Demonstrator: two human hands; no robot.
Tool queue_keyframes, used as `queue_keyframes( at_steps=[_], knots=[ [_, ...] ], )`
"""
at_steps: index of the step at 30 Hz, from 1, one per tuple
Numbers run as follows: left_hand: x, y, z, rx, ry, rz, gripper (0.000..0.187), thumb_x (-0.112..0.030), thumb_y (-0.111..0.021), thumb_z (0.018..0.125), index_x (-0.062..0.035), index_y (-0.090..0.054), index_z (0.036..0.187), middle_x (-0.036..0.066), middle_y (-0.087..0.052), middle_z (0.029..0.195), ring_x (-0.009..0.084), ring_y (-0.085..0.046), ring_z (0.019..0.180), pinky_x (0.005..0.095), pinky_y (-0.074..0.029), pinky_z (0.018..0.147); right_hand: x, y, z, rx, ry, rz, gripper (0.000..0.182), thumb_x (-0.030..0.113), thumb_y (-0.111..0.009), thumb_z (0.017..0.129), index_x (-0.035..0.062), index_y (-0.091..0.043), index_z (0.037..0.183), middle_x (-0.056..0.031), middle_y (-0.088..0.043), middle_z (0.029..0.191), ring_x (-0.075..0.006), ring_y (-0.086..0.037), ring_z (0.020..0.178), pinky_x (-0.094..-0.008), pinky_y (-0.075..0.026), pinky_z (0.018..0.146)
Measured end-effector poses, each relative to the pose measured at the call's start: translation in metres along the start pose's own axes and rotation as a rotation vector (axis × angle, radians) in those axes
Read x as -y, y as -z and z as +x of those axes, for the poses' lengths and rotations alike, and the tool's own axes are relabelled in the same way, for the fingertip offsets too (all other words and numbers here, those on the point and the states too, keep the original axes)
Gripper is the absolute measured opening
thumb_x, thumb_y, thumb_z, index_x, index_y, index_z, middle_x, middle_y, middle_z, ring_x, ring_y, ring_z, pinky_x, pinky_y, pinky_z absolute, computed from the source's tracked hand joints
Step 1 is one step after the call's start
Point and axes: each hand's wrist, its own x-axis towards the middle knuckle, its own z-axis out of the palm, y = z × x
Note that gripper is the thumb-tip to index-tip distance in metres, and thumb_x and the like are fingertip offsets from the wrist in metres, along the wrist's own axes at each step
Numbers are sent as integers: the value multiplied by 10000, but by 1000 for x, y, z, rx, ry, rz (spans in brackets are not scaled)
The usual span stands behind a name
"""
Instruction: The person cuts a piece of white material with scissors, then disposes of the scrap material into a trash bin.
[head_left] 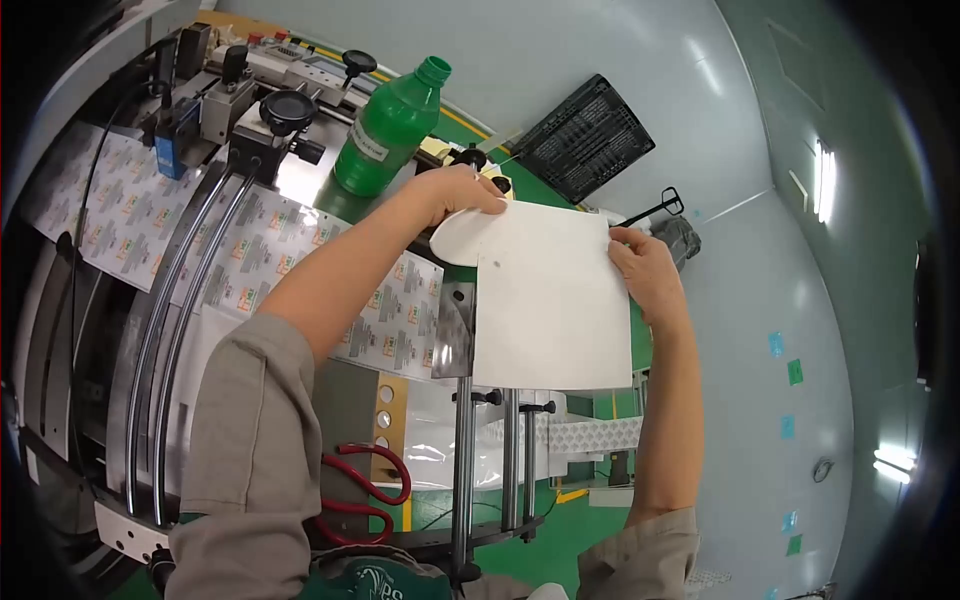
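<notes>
A white sheet point(555, 300) hangs between my two hands, with a small dark spot on it and a rounded flap at its upper left. My left hand point(460, 192) pinches the top edge near that flap, fingers closed. At the upper right edge, my right hand point(648, 272) grips the sheet between thumb and fingers. Just behind my left wrist, a green plastic bottle point(382, 135) with a white label stands on the machine. A metal plate point(454, 330) shows beside the sheet's left edge.
Printed film point(260, 250) runs across the machine under my left forearm. Black adjusting knobs point(287, 110) stick up at the upper left. Red-handled scissors point(403, 480) lie below my left arm. Metal rods point(463, 470) stand below the sheet. A black crate point(585, 138) leans against the wall.
</notes>
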Motion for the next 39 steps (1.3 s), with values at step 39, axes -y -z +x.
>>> queue_keyframes(
  at_steps=[39],
  knots=[
    [5, -5, 9, 5, -32, 507, 312, -208, -686, 748, -72, -665, 1029, 79, -657, 944, 178, -603, 807, 324, -479, 714, -5, -2, 3, 85, 63, 30, 343, 187, -555, 853, -31, -577, 1117, -63, -633, 893, -97, -557, 786, -226, -439, 710]
  ],
)
